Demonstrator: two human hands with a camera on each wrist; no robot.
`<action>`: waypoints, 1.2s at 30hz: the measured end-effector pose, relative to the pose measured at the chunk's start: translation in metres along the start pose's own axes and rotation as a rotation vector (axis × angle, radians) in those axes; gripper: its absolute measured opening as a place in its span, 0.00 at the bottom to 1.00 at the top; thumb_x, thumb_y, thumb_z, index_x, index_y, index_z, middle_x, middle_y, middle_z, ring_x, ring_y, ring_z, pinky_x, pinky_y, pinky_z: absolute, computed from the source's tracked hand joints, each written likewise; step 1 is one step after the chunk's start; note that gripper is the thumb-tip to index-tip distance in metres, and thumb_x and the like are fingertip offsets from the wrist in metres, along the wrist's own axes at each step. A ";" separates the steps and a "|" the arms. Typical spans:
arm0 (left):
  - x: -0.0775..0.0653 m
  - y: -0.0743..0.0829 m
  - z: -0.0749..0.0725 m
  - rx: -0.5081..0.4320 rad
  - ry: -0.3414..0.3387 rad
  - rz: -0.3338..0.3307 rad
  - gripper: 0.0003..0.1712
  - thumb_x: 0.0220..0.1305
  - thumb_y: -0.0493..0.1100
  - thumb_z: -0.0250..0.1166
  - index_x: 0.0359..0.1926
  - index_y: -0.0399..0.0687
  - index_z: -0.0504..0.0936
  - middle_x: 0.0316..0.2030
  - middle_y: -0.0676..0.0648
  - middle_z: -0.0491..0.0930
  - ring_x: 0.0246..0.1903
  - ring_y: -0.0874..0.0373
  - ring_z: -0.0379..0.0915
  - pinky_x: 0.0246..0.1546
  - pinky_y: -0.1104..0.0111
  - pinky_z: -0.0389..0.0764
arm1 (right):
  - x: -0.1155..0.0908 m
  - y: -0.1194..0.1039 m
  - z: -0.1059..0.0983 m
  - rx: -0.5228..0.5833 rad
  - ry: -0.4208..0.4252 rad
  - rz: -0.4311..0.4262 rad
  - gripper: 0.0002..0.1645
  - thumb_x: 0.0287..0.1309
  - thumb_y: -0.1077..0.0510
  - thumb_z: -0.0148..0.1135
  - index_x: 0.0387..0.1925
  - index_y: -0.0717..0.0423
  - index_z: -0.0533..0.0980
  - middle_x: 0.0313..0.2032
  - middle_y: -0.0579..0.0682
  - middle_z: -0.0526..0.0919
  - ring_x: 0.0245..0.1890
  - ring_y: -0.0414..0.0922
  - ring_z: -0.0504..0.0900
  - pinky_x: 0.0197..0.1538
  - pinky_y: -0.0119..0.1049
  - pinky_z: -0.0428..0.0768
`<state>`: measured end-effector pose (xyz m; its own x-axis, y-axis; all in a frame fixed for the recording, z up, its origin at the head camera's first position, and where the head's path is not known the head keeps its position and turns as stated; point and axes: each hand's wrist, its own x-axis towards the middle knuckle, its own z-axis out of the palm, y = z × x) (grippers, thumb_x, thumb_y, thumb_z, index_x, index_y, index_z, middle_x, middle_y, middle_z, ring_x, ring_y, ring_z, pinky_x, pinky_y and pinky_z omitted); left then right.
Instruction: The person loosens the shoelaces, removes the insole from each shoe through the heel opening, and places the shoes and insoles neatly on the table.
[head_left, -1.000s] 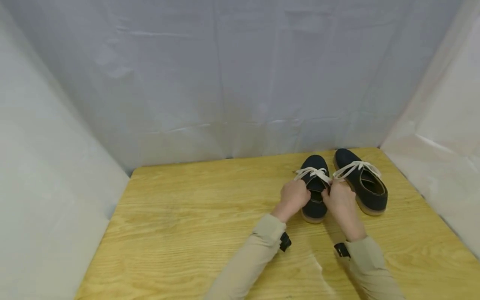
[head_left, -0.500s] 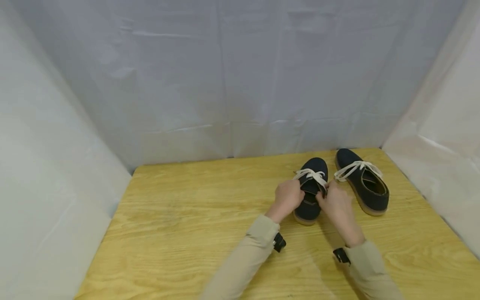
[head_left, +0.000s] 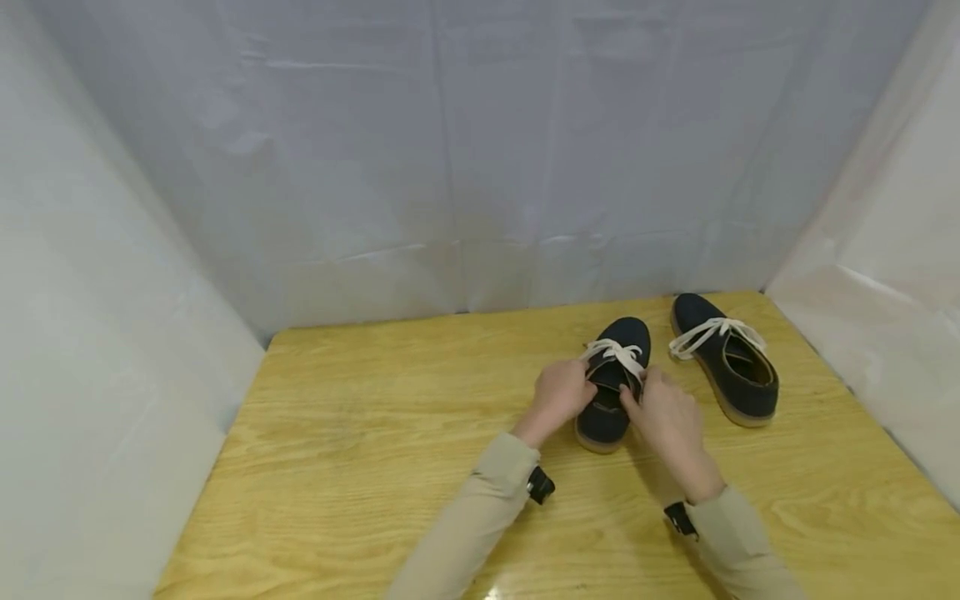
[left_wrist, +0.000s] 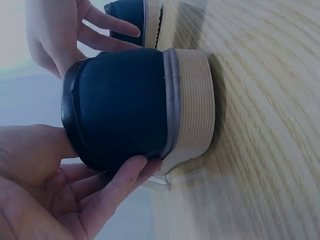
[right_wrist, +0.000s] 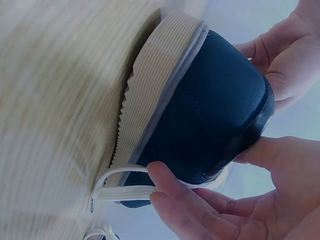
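A dark navy lace-up shoe (head_left: 602,427), toe toward the back wall, sits at the right of the table. My left hand (head_left: 558,393) grips its left side at the opening, thumb over the collar and fingers along the outside. On the opposite side my right hand (head_left: 666,417) holds the collar the same way, thumb inside. White laces (head_left: 617,352) are tied in a bow on top, and one loop (right_wrist: 125,193) hangs by my right fingertips in the right wrist view. The left wrist view shows the heel (left_wrist: 120,105) and ribbed pale sole (left_wrist: 192,100) close over the wood.
The matching shoe (head_left: 752,398), also with a white bow, stands at the far right, angled toward the back left. A wooden table (head_left: 360,450) spreads out on the left. Pale sheeting forms the back wall (head_left: 480,167) and both sides.
Both hands have moved the held shoe left and slightly toward me, and its heel has swung left. The gap to the other shoe has widened; that shoe stays in place.
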<state>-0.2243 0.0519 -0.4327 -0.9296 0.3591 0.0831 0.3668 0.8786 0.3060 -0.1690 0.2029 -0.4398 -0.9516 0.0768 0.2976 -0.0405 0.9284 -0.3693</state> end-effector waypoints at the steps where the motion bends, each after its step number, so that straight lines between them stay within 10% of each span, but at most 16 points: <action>1: 0.000 -0.001 -0.001 0.000 -0.006 0.000 0.10 0.66 0.41 0.65 0.45 0.47 0.88 0.34 0.47 0.87 0.30 0.54 0.81 0.29 0.66 0.79 | 0.000 -0.001 0.000 -0.002 0.010 -0.011 0.24 0.66 0.52 0.65 0.47 0.73 0.76 0.37 0.69 0.82 0.24 0.65 0.81 0.26 0.57 0.79; 36: -0.020 -0.025 -0.014 -0.077 -0.097 0.086 0.22 0.70 0.39 0.62 0.63 0.42 0.81 0.22 0.50 0.80 0.16 0.61 0.63 0.21 0.72 0.63 | -0.019 -0.020 0.007 -0.054 0.140 -0.124 0.22 0.60 0.51 0.73 0.35 0.67 0.75 0.23 0.59 0.78 0.10 0.52 0.71 0.13 0.44 0.68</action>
<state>-0.2152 0.0178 -0.4289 -0.8856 0.4640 0.0209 0.4375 0.8180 0.3734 -0.1523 0.1805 -0.4441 -0.8885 0.0064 0.4589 -0.1351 0.9519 -0.2750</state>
